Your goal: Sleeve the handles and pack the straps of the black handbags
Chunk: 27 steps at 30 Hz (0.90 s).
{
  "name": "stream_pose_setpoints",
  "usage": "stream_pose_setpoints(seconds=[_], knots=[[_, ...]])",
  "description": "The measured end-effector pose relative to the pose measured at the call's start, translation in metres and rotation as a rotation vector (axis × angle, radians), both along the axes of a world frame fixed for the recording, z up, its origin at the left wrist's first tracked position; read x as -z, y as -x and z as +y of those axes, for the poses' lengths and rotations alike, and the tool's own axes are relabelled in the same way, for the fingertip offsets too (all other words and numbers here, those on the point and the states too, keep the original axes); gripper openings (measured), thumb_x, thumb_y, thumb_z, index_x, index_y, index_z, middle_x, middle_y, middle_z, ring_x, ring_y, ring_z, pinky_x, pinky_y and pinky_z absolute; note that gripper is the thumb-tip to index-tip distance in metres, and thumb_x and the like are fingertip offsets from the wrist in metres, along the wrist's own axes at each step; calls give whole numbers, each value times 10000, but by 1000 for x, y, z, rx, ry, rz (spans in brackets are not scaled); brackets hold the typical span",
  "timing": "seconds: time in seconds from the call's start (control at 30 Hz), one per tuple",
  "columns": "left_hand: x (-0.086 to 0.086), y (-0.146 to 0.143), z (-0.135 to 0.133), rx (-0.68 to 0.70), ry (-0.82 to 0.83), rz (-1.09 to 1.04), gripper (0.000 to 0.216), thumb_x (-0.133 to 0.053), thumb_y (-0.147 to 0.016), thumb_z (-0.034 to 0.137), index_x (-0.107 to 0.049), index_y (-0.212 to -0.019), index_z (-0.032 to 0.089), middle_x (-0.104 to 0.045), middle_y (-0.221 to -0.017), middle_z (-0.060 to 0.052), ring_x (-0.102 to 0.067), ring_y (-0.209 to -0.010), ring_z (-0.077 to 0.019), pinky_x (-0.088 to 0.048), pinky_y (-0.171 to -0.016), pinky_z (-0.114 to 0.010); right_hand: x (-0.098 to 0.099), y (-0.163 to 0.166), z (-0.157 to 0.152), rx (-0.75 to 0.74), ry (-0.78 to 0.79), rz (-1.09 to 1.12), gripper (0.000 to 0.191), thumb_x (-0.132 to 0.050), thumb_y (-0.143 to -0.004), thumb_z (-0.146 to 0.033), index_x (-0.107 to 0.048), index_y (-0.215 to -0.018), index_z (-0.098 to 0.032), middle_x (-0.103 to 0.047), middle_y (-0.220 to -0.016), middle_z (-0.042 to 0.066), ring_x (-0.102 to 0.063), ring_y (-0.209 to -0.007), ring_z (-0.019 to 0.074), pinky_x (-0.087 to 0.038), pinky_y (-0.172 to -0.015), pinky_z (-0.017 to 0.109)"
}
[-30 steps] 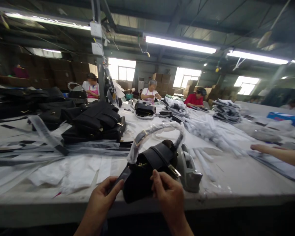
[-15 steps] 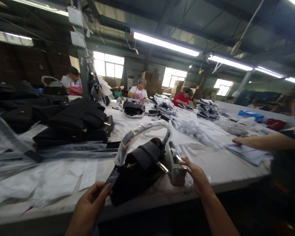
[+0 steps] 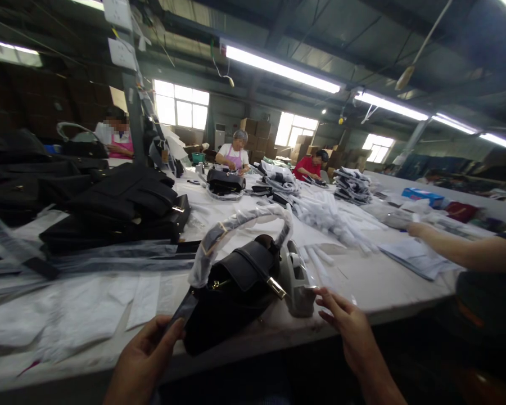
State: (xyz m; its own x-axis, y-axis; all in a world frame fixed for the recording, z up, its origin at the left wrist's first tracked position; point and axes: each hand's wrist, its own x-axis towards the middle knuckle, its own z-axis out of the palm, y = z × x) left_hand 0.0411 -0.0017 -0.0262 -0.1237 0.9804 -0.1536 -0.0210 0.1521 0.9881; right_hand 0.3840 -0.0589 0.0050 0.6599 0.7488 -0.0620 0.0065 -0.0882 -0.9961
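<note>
A black handbag (image 3: 227, 304) with a gold clasp stands tilted near the table's front edge. Its arched handle (image 3: 211, 247) is wrapped in clear plastic. My left hand (image 3: 145, 354) is closed, thumb and fingers pinching the dark strap end at the bag's left side. Just right of the bag sits a grey tape dispenser (image 3: 301, 301). My right hand (image 3: 346, 318) is at its front, thumb and forefinger closed on a shiny strip of clear tape (image 3: 310, 288) at the cutting end. The other fingers of that hand are loosely spread.
Black bags (image 3: 118, 197) are piled at left, beside plastic-wrapped straps (image 3: 122, 257) and white packets (image 3: 84, 315). White rolls (image 3: 329, 216) lie heaped mid-table. At right, a co-worker's arm (image 3: 459, 244) reaches over flat white sheets (image 3: 417, 256). Other people work across the table.
My right hand has come down and slightly toward me at the dispenser, its fingertips now at the tape. My left hand keeps its hold on the strap. The co-worker's arm has lifted off the sheets.
</note>
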Motion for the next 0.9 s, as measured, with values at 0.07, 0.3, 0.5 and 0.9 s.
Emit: stream_pose_setpoints(seconds=[0.07,0.3,0.5,0.9], knots=[[0,0,0,-2,-2,6,503,-753,-596,655,-629,-722,184,-526,-540,63,-369,-417,-61,-298,-371,-142,11,3,-2,22,0,113,509,-832,-577,-559,-777,-869,-146,-751,-963,100,-690,-803,209,-577,-663,266],[-7,-1,-2,26,17,-27,495,-746,-606,653,-614,-723,191,-366,-451,99,-287,-391,-58,-209,-376,-148,46,3,7,114,-43,275,462,-918,-477,-428,-764,-793,-129,-736,-695,48,-605,-491,100,-513,-452,176],[-8,3,-2,115,25,-152,544,-775,-618,593,-683,-970,188,-369,-473,106,-272,-393,-50,-167,-388,-157,55,4,10,181,-51,275,525,-934,-410,-431,-764,-807,-133,-744,-735,52,-578,-479,95,-527,-437,180],[-20,11,5,253,-59,-171,398,-714,-705,558,-671,-772,169,-617,-637,2,-502,-518,-107,-329,-428,-173,66,2,-16,197,216,-122,516,-832,-430,-616,-796,-741,-205,-750,-668,81,-667,-613,280,-507,-470,316]])
